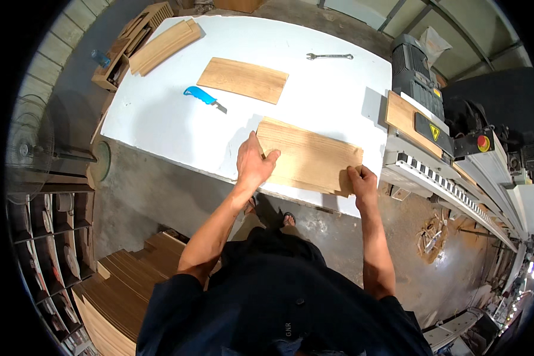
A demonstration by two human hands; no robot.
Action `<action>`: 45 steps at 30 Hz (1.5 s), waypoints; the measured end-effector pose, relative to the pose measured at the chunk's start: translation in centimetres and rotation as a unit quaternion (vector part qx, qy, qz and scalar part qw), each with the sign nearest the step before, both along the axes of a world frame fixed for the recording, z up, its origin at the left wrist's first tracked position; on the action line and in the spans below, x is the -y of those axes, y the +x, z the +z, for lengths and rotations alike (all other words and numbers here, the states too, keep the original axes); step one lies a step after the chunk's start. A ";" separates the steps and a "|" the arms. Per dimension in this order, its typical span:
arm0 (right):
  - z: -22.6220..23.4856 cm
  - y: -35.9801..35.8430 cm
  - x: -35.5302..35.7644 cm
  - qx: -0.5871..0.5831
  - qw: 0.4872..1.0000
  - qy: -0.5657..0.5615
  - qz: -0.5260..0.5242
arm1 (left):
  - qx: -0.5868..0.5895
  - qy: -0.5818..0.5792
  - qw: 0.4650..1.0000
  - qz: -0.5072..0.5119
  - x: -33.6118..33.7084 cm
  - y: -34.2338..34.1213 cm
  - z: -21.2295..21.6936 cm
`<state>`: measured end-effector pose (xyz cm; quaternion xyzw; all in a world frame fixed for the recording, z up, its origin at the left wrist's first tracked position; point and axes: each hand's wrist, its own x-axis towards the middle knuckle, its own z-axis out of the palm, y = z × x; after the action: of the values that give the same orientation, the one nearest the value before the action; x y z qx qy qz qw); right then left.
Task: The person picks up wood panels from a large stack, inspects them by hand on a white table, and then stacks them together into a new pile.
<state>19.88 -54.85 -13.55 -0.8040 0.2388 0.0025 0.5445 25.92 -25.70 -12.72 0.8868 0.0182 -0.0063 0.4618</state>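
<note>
A light wood-grain board (311, 155) is held at its two short ends near the front edge of the white table. On its left end my left hand (256, 159) is closed, thumb on the top face. My right hand (362, 181) pinches the lower right corner. Whether the board touches the tabletop or is slightly raised, I cannot tell. Beyond it lies a second wooden board (243, 79), flat on the table. A blue-handled utility knife (203, 97) rests left of that board, its blade out and pointing right.
A wrench (330, 57) lies at the back of the white table (160, 118), and stacked boards (166, 46) sit at its far left. A machine with a grey motor (418, 74) and red stop button (483, 143) stands right. Boards (130, 279) are piled on the lower left floor.
</note>
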 end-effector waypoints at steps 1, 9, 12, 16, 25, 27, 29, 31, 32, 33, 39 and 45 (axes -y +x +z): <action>0.0 0.3 -0.1 -0.003 1.000 0.019 -0.003 | -0.008 0.002 1.000 0.009 0.0 0.2 0.2; 2.8 4.6 -3.2 0.030 0.999 0.001 0.017 | 0.012 -0.106 0.994 0.022 -2.8 4.8 2.8; 3.8 10.2 -7.1 0.060 0.998 0.027 0.019 | -0.015 -0.091 0.996 0.017 -6.3 11.6 3.0; 0.7 19.5 -11.0 0.038 0.998 0.032 0.049 | 0.057 -0.022 0.998 0.006 -12.7 21.9 -2.3; -0.7 10.8 -13.9 0.199 0.912 -0.212 0.289 | 0.061 0.159 0.984 -0.062 -12.3 12.0 0.0; 1.1 7.8 -14.3 0.167 0.865 -0.217 0.420 | 0.096 0.175 0.963 -0.182 -12.8 3.7 -3.0; 2.0 6.2 -13.4 0.121 0.761 -0.351 0.532 | -0.121 0.189 0.930 -0.291 -11.7 -0.4 -0.3; 1.1 6.1 -12.9 0.110 0.745 -0.357 0.552 | -0.090 0.188 0.937 -0.279 -10.9 -2.4 -1.1; 0.8 6.0 -12.7 0.117 0.739 -0.365 0.553 | -0.075 0.188 0.940 -0.273 -10.5 -3.5 -1.8; 0.5 6.0 -12.6 0.126 0.733 -0.372 0.555 | -0.032 0.174 0.954 -0.242 -10.2 -4.3 -2.6; -1.4 5.5 -12.4 0.167 0.721 -0.431 0.517 | 0.109 0.134 0.981 -0.084 -7.4 -6.6 -4.1; -1.7 4.8 -12.8 0.160 0.711 -0.473 0.494 | 0.147 0.064 0.984 -0.077 -2.6 -12.7 -7.0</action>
<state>24.72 -42.10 -15.20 -0.9480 -0.3138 0.0290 0.0440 13.19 -23.07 -19.67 0.9047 -0.1182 0.0898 0.3994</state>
